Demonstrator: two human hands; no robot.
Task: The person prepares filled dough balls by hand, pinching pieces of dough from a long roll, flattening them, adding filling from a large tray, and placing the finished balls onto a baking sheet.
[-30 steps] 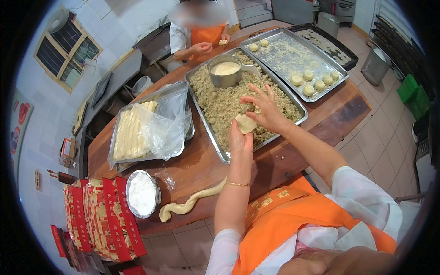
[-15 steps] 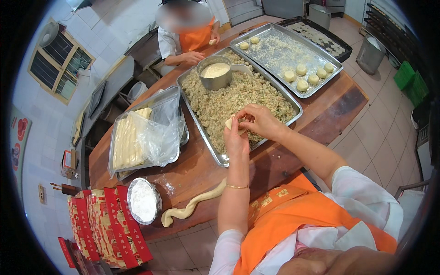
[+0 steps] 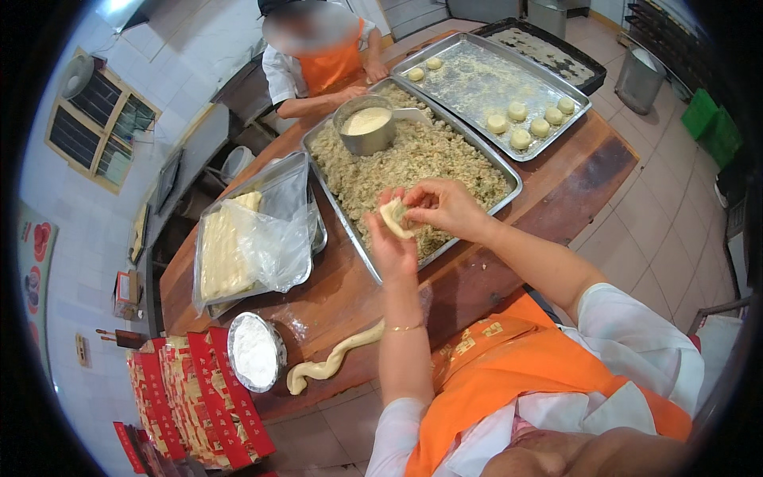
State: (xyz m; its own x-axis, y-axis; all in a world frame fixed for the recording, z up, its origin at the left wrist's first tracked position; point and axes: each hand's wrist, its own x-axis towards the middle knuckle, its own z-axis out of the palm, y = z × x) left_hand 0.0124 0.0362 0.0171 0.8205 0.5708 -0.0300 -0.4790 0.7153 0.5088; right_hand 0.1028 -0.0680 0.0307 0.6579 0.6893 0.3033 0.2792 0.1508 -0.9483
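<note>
A pale piece of dough wrapper is cupped in my left hand, its edges curled up. My right hand grips the wrapper from the right, fingertips bent into it. Both hands are over the near part of a steel tray heaped with crumbly filling. A steel container of pale powder stands in that tray. Below my left forearm, a rope of dough lies on the wooden table, beside a bowl of white flour.
A tray of dough sticks under plastic is at left, red patterned packets at lower left. A tray of small dough rounds and a dark pan are at back right. A co-worker in an orange apron stands across the table.
My right hand has come in from above the wrapper and closed on it, and the wrapper is more folded. The co-worker's hands have lowered toward the table.
</note>
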